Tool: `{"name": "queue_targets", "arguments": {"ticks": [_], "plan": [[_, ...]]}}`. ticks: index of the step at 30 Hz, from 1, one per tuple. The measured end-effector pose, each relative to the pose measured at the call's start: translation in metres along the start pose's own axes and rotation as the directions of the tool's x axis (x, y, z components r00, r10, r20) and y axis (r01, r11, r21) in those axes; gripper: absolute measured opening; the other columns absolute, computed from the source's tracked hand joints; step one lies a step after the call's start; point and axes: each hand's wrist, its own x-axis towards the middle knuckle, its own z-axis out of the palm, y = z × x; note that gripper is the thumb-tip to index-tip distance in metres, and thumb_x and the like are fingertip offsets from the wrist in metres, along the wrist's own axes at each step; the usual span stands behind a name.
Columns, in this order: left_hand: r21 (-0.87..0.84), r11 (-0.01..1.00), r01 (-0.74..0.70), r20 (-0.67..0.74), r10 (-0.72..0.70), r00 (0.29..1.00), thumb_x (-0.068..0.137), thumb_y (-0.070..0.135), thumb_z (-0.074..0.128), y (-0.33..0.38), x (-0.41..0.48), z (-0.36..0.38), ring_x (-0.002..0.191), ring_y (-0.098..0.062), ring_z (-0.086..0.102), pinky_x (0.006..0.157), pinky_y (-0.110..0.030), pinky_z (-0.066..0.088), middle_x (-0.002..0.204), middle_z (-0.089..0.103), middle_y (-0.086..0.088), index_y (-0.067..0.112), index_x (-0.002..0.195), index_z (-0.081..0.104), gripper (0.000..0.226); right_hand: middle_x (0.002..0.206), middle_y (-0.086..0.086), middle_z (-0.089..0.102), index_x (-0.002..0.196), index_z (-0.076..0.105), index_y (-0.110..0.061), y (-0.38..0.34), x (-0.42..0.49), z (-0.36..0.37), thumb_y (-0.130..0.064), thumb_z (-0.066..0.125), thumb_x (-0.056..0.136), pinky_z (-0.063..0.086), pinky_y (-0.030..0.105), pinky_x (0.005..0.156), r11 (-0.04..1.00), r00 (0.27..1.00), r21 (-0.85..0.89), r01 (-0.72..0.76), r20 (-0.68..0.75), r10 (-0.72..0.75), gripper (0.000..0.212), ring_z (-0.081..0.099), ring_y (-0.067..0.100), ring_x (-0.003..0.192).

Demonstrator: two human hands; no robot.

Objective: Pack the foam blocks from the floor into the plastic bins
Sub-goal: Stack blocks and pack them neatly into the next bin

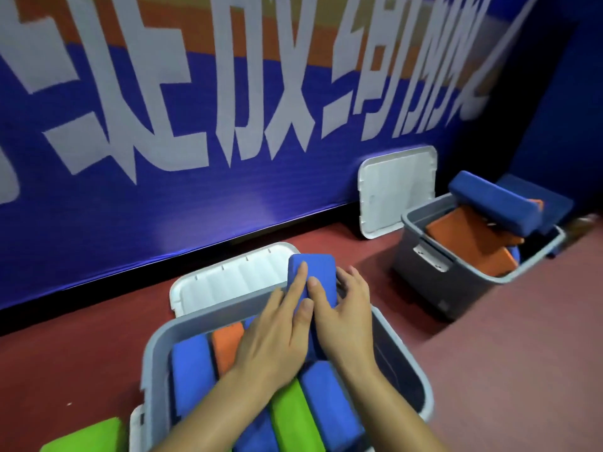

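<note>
Blue banner (293,197), big white characters, orange band on top. White lid (396,190) leans on it; second white lid (228,278) left of that, on red floor (489,370).

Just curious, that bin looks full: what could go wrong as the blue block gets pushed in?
The blue block under the left hand and right hand stands above the rim of the near bin; it may spring back out. The far bin has a long block poking over its top, so the lid may not shut.

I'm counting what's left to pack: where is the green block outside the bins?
Head view, bottom-left corner: the green foam block lies on the red floor, just outside the near grey bin, by its left wall.
</note>
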Motion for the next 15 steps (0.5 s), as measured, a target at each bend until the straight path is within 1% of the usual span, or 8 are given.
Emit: {"name": "queue_targets", "arguments": {"ticks": [1,3,4,5,7,9,11,15], "plan": [[-0.055,0.998,-0.01,0.007,0.011,1.0,0.084,0.083,-0.003,0.002,0.004,0.01,0.127,-0.017,0.051,0.103,-0.039,0.044,0.14,0.046,0.011,0.069,0.144,-0.007,0.062,0.151,0.001,0.047,0.139,0.06,-0.018,0.006,0.007,-0.006,-0.046,0.066,0.093,0.027,-0.001,0.103,0.999,1.0,-0.037,0.005,0.025,-0.004,0.053,0.038,0.0,0.137],[-0.098,0.995,-0.006,0.027,0.009,1.0,0.084,0.082,-0.001,0.004,0.011,0.028,0.132,-0.015,0.047,0.107,-0.037,0.041,0.147,0.042,0.011,0.066,0.147,-0.008,0.066,0.146,-0.002,0.054,0.137,0.063,-0.026,0.019,0.02,-0.015,-0.057,0.057,0.091,0.037,0.018,0.111,0.998,0.999,-0.055,0.007,0.053,-0.004,0.056,0.043,0.002,0.137],[-0.107,0.994,0.003,0.032,0.001,0.999,0.086,0.078,0.001,0.006,0.014,0.036,0.134,-0.013,0.044,0.109,-0.035,0.04,0.15,0.039,0.013,0.065,0.148,-0.009,0.064,0.143,-0.006,0.057,0.138,0.061,-0.028,0.023,0.025,-0.02,-0.057,0.056,0.092,0.041,0.028,0.112,0.999,0.998,-0.038,-0.013,0.061,0.016,0.055,0.048,0.003,0.134],[-0.118,0.993,0.015,0.039,-0.011,0.999,0.089,0.076,0.001,0.009,0.017,0.044,0.137,-0.011,0.041,0.11,-0.034,0.039,0.154,0.035,0.015,0.063,0.149,-0.01,0.063,0.141,-0.012,0.059,0.14,0.059,-0.031,0.03,0.031,-0.024,-0.054,0.056,0.094,0.043,0.033,0.112,0.999,0.996,-0.027,-0.036,0.078,0.038,0.051,0.052,0.002,0.131],[-0.102,0.994,0.034,0.056,-0.029,0.998,0.086,0.076,-0.002,0.01,0.021,0.057,0.141,-0.01,0.037,0.11,-0.033,0.039,0.158,0.029,0.017,0.061,0.15,-0.012,0.067,0.141,-0.021,0.058,0.144,0.054,-0.036,0.038,0.038,-0.033,-0.047,0.057,0.099,0.041,0.03,0.113,0.996,0.987,-0.034,-0.085,0.131,0.089,0.046,0.052,-0.002,0.13],[-0.074,0.996,0.047,0.064,-0.042,0.997,0.081,0.083,-0.01,0.005,0.028,0.071,0.137,-0.012,0.042,0.107,-0.035,0.042,0.156,0.033,0.016,0.068,0.144,-0.013,0.065,0.14,-0.027,0.055,0.144,0.05,-0.04,0.051,0.047,-0.04,-0.047,0.055,0.101,0.039,0.024,0.11,0.989,0.974,-0.06,-0.132,0.18,0.141,0.044,0.051,-0.005,0.127],[-0.049,0.996,0.069,0.085,-0.064,0.994,0.079,0.086,-0.009,-0.003,0.036,0.085,0.134,-0.013,0.045,0.105,-0.037,0.044,0.154,0.037,0.013,0.073,0.14,-0.012,0.063,0.137,-0.029,0.055,0.144,0.05,-0.042,0.068,0.058,-0.04,-0.047,0.054,0.102,0.038,0.02,0.106,0.984,0.958,-0.073,-0.164,0.225,0.176,0.042,0.052,-0.007,0.124],[0.097,0.984,0.148,0.155,-0.162,0.975,0.08,0.071,-0.008,-0.018,0.053,0.108,0.132,-0.017,0.047,0.104,-0.038,0.042,0.148,0.044,0.009,0.066,0.145,-0.011,0.066,0.138,-0.025,0.055,0.145,0.05,-0.041,0.107,0.077,-0.026,-0.051,0.052,0.101,0.04,0.023,0.105,0.971,0.929,-0.096,-0.22,0.283,0.238,0.045,0.053,-0.003,0.124]]}}
